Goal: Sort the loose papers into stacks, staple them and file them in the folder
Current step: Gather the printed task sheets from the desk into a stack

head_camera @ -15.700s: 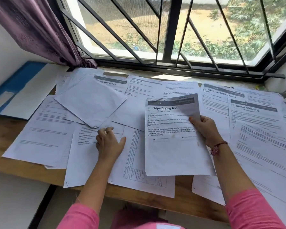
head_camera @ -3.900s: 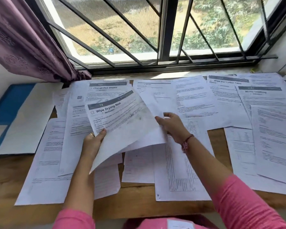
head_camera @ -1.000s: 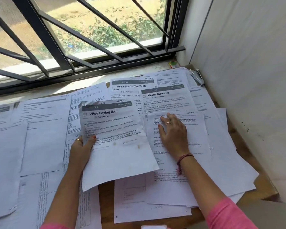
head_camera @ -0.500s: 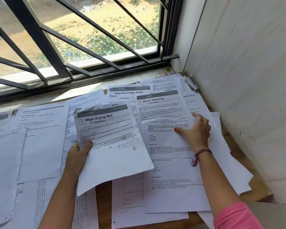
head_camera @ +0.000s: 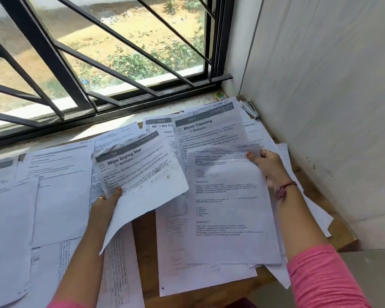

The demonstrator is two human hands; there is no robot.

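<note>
My left hand [head_camera: 106, 202] pinches the lower left edge of the "Wipe Drying Mat" sheet [head_camera: 142, 181] and holds it tilted above the desk. My right hand [head_camera: 269, 167] grips the right edge of a plain text sheet [head_camera: 229, 210], thumb on top, and lifts its upper part off the pile. Under it lies the "Mirror Cleaning" sheet [head_camera: 207, 132], with the "Wipe the Coffee Table" sheet [head_camera: 158, 127] partly covered to its left. A metal stapler [head_camera: 250, 110] rests by the wall at the back right. The folder is out of view.
Loose papers [head_camera: 53, 196] cover the wooden desk [head_camera: 147, 263] from the left edge to the right wall [head_camera: 320, 107]. A barred window [head_camera: 98, 63] runs along the back. A small green and red object [head_camera: 219, 96] sits on the sill corner.
My right hand has gone from lying flat on the text sheet to gripping its right edge and lifting it. The "Wipe Drying Mat" sheet has tilted a little more in my left hand.
</note>
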